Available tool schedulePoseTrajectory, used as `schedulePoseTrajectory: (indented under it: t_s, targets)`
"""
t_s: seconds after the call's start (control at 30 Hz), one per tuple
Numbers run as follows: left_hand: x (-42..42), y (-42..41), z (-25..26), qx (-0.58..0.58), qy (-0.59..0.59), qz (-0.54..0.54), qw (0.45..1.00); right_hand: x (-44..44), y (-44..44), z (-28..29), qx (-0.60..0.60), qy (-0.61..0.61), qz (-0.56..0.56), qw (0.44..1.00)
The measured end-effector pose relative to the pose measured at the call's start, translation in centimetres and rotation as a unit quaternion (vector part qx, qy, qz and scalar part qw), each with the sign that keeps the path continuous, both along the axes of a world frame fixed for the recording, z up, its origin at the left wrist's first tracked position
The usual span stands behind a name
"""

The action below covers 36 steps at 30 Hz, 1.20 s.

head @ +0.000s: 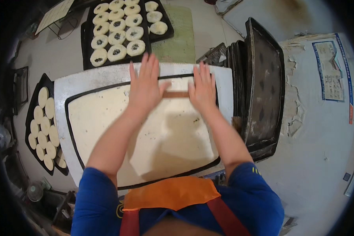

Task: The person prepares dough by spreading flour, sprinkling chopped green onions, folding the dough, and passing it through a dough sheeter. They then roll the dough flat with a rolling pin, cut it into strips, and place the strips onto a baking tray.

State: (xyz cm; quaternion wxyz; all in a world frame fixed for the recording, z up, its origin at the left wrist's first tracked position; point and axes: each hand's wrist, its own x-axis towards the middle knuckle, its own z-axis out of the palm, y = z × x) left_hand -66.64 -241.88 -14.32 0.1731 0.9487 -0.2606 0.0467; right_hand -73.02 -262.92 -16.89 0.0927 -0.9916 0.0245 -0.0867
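Note:
A brown rod [176, 94], probably a wooden rolling pin, lies crosswise between and partly under my hands. My left hand [146, 84] is flat with its fingers extended, over the rod's left end. Similarly flat, my right hand [203, 88] covers the right end; both are slightly blurred. The palms hide the rod's ends, and no finger visibly curls around it. Beneath is a pale, speckled flat surface [106, 118] with a black rim, on a white worktop [62, 118]. A whiter patch shows just beyond the rod; whether it is dough I cannot tell.
Dark trays hold rounds with dark centres [117, 37] beyond the worktop, beside a green board [180, 35]. At the left, another tray holds plain pale rounds [45, 126]. Dark metal baking trays [264, 91] stand on edge at the right, by a pale surface with peeling patches [312, 132].

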Motion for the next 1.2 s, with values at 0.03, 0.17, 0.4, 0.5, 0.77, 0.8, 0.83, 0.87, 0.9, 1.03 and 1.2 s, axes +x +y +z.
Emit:
schedulePoseTrajectory:
  t_s: [0.03,0.17,0.4,0.5,0.77,0.8,0.83,0.87,0.9,1.03,1.2]
  targets:
    - [2.2,-0.8,-0.6,-0.014,-0.029,0.019,0.999,2.8,-0.9,0.3,-0.024,-0.019,0.01,0.999]
    - [7.4,-2.5,-3.0,-0.032,-0.131,0.05,0.99,9.4,-2.9,-0.3,-0.06,-0.011,0.046,0.997]
    - [-0.7,-2.2,-0.7,-0.011,-0.034,0.041,0.999,1.2,-1.9,1.2,0.013,-0.024,0.035,0.999]
    - [-3.7,-1.6,0.0,-0.015,-0.01,0.018,1.0,-1.9,-1.6,1.0,0.002,-0.032,0.032,0.999]
    - [-13.0,0.0,0.2,0.032,0.046,-0.02,0.998,-12.5,0.3,0.8,0.038,0.014,0.016,0.999]
    - [-14.6,0.5,0.6,0.049,0.065,-0.031,0.996,-14.7,0.4,0.2,0.052,0.008,0.021,0.998]
    - [-16.4,1.1,0.9,0.045,0.085,-0.047,0.994,-16.6,0.4,0.0,0.065,-0.002,0.027,0.998]
    - [-18.1,1.8,1.2,0.04,0.102,-0.062,0.992,-18.6,0.6,0.4,0.085,0.012,0.032,0.996]
    - [-19.2,2.4,1.7,0.037,0.119,-0.08,0.989,-19.4,0.6,0.7,0.08,0.025,0.039,0.996]
    - [-13.3,1.8,2.6,0.164,0.249,-0.114,0.948,-14.9,-0.5,4.7,0.128,0.146,0.006,0.981]
    - [-13.0,0.6,0.1,0.042,-0.006,0.01,0.999,-12.4,-0.2,1.2,0.038,0.005,0.021,0.999]
